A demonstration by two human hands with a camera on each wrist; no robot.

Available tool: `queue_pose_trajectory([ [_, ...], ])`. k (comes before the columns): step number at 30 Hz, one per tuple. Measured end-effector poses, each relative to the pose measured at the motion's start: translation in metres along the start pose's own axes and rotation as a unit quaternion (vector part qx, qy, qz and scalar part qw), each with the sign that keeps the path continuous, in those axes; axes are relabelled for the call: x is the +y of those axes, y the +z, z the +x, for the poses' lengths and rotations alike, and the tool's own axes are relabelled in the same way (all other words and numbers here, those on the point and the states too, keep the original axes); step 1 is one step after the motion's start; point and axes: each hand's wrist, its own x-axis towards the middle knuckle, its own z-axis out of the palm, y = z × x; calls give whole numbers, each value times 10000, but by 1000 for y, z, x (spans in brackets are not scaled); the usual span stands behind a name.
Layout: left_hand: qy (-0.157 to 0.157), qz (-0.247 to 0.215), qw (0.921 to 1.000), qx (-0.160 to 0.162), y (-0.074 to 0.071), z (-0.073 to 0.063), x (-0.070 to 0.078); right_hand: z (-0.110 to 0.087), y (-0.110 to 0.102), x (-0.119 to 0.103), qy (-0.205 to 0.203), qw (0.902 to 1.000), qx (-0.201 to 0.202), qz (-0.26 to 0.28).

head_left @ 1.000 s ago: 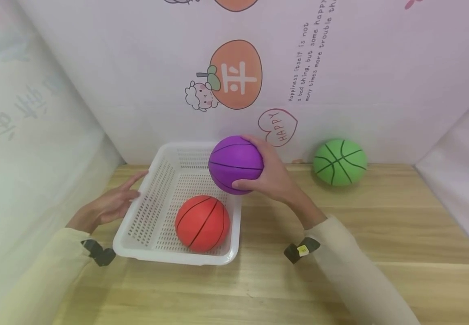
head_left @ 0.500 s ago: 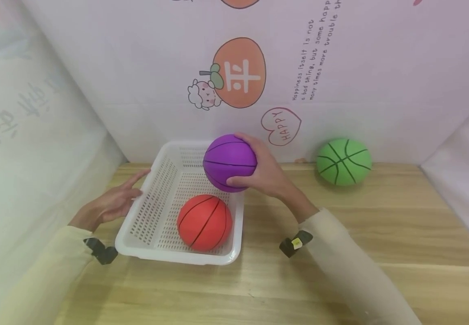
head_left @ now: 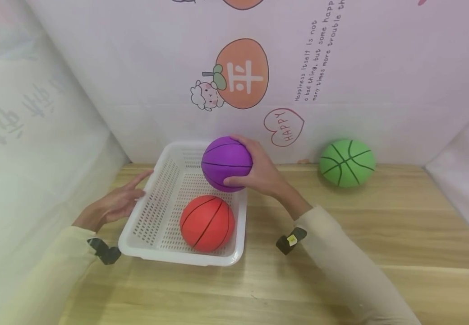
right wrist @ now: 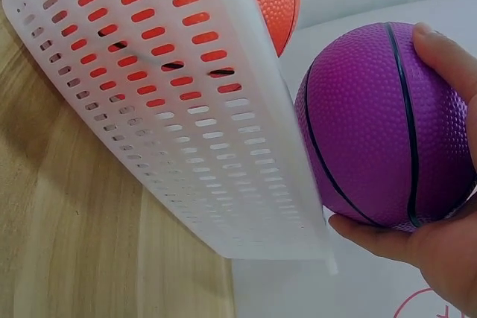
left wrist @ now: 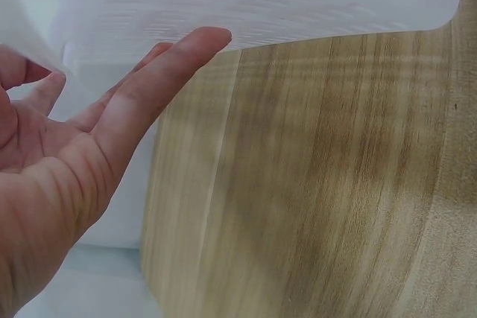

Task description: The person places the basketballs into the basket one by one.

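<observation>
A purple ball with black basketball lines point(head_left: 226, 164) is in my right hand point(head_left: 260, 169), whose fingers and thumb grip its right side. The ball is over the back right of a white perforated plastic basket point(head_left: 183, 257); in the right wrist view it is just beside the basket's rim point(right wrist: 279, 109). A red ball with the same lines point(head_left: 207, 223) lies inside the basket, front right. My left hand point(head_left: 114, 205) is at the basket's left side, fingers extended. In the left wrist view its thumb point(left wrist: 160, 83) lies straight along the basket's outer wall point(left wrist: 298, 5).
A green ball with black lines point(head_left: 347, 162) rests on the wooden table point(head_left: 360, 225) at the back right, near the printed wall covering point(head_left: 157, 67). A white sheet point(head_left: 43, 149) hangs along the left, and another point(head_left: 466, 140) on the right.
My right hand has carried the purple ball a little left, further over the basket. The left hand keeps its place at the basket. The whole head view has shifted slightly.
</observation>
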Motion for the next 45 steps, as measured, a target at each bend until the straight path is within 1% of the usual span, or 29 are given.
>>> queue_pose_trajectory([
  [5, 3, 2, 10000, -16, -2, 2, -1, 7, 3, 4, -37, 10000, -28, 2],
  [11, -18, -28, 10000, -4, -2, 3, 0, 15, 7, 2, 5, 9998, -74, -208],
  [18, -95, -48, 9999, 11, 0, 1, 0, 20, 13, -1, 93, 9992, -331, -190],
  [22, -96, -79, 9999, -27, 0, 1, 1, 22, 14, -1, 171, 9987, -417, -221],
  [26, -89, -84, 9999, -7, -1, 2, 1, 25, 17, 1, 156, 9981, -507, -298],
  [29, -108, -63, 9999, -7, 0, 0, 1, 28, 20, 3, 159, 9974, -573, -417],
  [34, -119, 49, 9999, 12, -1, -8, 1, 33, 29, 6, 97, 9955, -731, -596],
  [37, -31, 63, 10000, -56, -3, -12, 1, 36, 34, 8, 56, 9949, -793, -616],
  [41, 107, -41, 9996, -253, -4, -8, 0, 35, 34, 12, 150, 9945, -720, -746],
  [45, 71, -102, 9996, -245, -2, 0, 0, 35, 32, 16, 240, 9927, -714, -947],
])
